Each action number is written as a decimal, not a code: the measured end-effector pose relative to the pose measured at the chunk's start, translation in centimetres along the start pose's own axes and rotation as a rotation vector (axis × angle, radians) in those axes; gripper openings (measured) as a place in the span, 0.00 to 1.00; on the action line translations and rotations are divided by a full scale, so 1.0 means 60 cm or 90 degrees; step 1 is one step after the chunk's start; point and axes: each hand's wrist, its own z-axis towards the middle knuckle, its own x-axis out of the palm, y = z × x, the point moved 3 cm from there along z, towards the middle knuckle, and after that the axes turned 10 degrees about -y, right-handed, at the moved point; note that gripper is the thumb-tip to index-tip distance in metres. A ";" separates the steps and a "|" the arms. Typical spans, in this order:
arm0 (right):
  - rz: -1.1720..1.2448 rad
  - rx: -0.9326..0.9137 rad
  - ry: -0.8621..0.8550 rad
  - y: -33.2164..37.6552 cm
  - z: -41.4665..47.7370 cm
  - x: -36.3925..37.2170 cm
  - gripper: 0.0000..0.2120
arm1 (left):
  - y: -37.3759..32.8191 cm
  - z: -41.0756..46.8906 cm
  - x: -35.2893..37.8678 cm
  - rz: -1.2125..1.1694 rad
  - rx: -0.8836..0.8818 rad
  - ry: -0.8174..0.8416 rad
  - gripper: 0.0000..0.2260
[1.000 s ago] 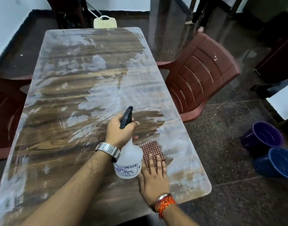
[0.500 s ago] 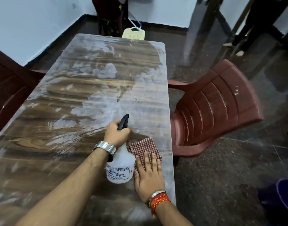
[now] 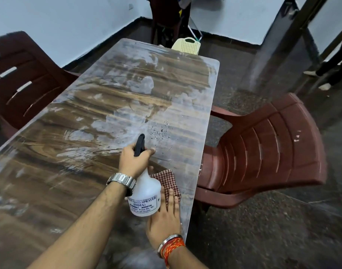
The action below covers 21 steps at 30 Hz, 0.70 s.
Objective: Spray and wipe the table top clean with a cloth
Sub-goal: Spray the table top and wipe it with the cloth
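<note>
Left hand [image 3: 135, 160]: reaches in from the lower left with the forearm stretched over the bench [image 3: 84, 136]; its fingers are curled round the neck of the spray bottle [image 3: 145, 195], just under the black trigger head [image 3: 139, 145].
Left wrist: wears a metal wristwatch [image 3: 121, 181].
Right hand [image 3: 164, 216]: lies flat with its fingers straight and close together, pressing on the near part of the cloth [image 3: 167, 180].
Right wrist: wears a metal bangle and orange threads [image 3: 171, 246].
Spray bottle: white and translucent, tilted, with the nozzle pointing away along the bench and the base toward the person, overlapping the right hand's fingers in the view.
Label [image 3: 143, 203]: black print reads "SPRAYER", "(INDIA)" and "400078"; the other lines are too blurred to read.
Cloth: red and white check, on the bench near its right long edge, toward the near end.
Bench top: wood grain under white smears, with droplets [image 3: 158, 131] just ahead of the nozzle.
Right edge: a red-brown chair [image 3: 263, 152] stands just beside it, its arm close to the bench.
Left edge: a dark chair [image 3: 17, 80] is drawn up to it.
Open room: speckled floor [image 3: 253, 230] stretches to the near right of the bench.
</note>
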 end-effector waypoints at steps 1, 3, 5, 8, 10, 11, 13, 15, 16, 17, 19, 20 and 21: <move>-0.007 -0.012 0.008 -0.001 0.000 0.000 0.42 | 0.000 0.002 -0.003 -0.014 -0.012 -0.013 0.09; -0.023 -0.030 0.030 -0.003 0.001 0.006 0.39 | 0.004 0.007 -0.010 0.004 -0.015 -0.055 0.08; -0.031 -0.027 0.048 -0.004 0.002 0.012 0.36 | 0.006 0.008 -0.019 0.043 -0.016 -0.113 0.08; -0.035 -0.052 0.058 -0.009 0.006 0.011 0.35 | 0.008 0.008 -0.025 0.021 -0.043 -0.160 0.04; -0.030 -0.085 0.067 -0.015 0.014 0.009 0.35 | 0.008 0.005 -0.024 -0.011 -0.067 -0.166 0.04; -0.027 -0.101 0.074 -0.022 0.019 0.009 0.36 | 0.007 0.004 -0.022 -0.037 -0.074 -0.161 0.07; -0.027 -0.149 0.099 -0.037 0.033 0.006 0.38 | 0.002 -0.003 -0.014 -0.072 -0.076 -0.144 0.13; -0.036 -0.198 0.119 -0.056 0.052 0.005 0.37 | -0.004 -0.014 0.001 -0.047 -0.066 -0.143 0.12; -0.036 -0.218 0.124 -0.067 0.061 0.007 0.36 | -0.007 -0.019 0.008 -0.010 -0.056 -0.162 0.10; -0.036 -0.240 0.130 -0.076 0.068 0.006 0.35 | -0.009 -0.025 0.013 0.027 -0.046 -0.190 0.07; -0.040 -0.302 0.143 -0.095 0.083 -0.003 0.34 | -0.014 -0.038 0.027 0.055 -0.038 -0.247 0.06; -0.045 -0.330 0.150 -0.105 0.091 -0.005 0.34 | -0.017 -0.044 0.035 0.058 -0.038 -0.264 0.06; -0.048 -0.350 0.150 -0.115 0.098 -0.007 0.35 | -0.018 -0.049 0.043 0.059 -0.037 -0.270 0.08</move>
